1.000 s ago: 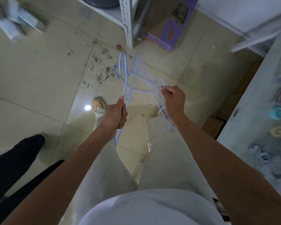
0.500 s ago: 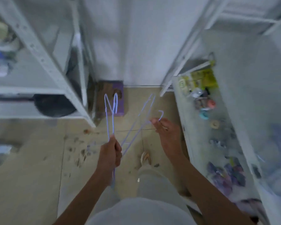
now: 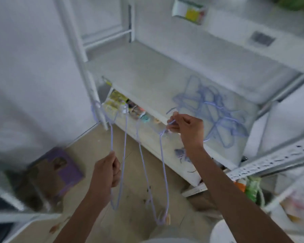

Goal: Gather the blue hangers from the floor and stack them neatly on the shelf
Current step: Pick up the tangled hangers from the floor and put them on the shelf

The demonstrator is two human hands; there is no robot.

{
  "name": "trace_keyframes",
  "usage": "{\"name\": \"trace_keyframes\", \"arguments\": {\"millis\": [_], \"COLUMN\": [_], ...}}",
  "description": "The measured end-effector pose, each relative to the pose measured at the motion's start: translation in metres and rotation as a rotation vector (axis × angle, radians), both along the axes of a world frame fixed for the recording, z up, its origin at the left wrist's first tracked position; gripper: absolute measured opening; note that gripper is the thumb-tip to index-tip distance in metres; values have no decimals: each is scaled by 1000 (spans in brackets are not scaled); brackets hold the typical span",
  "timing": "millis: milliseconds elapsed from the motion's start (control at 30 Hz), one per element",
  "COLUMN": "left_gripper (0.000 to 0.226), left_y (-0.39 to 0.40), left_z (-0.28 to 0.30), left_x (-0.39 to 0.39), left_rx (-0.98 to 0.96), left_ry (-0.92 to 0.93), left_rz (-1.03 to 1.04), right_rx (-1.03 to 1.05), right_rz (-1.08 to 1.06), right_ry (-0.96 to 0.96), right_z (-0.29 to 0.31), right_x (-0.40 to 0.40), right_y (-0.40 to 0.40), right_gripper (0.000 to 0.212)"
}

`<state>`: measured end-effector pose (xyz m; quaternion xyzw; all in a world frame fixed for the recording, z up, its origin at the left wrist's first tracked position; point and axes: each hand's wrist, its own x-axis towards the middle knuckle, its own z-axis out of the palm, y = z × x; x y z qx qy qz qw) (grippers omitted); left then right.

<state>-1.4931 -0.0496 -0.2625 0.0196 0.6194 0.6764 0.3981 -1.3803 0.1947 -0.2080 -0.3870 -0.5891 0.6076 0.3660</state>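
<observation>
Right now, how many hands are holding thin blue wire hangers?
2: the left hand grips one thin blue wire hanger low; the right hand pinches another near the white shelf.

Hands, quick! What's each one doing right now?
Left hand: closed around a blue hanger.
Right hand: pinching another blue hanger's hook.

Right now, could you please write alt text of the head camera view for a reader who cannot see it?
A person's left hand and right hand each grip thin blue hangers in front of a white metal shelf. A loose pile of blue hangers already lies on that shelf. A purple box sits on the tiled floor below.
</observation>
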Motion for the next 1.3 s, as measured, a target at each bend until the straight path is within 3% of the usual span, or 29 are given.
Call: {"name": "trace_keyframes", "arguments": {"millis": [300,567,733,833,900,967,1067,1133,1200,1300], "left_gripper": [55,61,56,54,55,55,50,43,35,27], "left_y": [135,269,359,412,441,466,487,495,498,498], "left_z": [10,31,27,23,15,3,-19,-37,-53,-66], "left_x": [22,5,-36,-57,-62,-64,-57,-47,-38,-33], "left_rx": [-70,-85,-96,-141,-156,-163,-217,-204,-224,-216], "left_ry": [183,276,285,360,424,676,1328,1647,1759,1777], "left_rz": [-132,-306,-368,-436,-497,-610,-857,-1015,-1198,-1281], "right_rx": [-262,-515,-661,-702,-707,-675,-639,-624,-606,-522], "right_rz": [-389,-705,-961,-925,-956,-1093,-1164,-1259,-1287,-1227], "right_ry": [309,525,552,593,559,540,560,546,504,403], "right_z": [-32,-71,-83,-93,-95,-94,-95,-96,-95,-95], "right_x": [101,118,115,121,124,127,126,125,121,111], "right_y": [142,239,269,272,263,253,235,221,208,194], "right_gripper": [29,26,22,8,10,17,15,16,33,35]}}
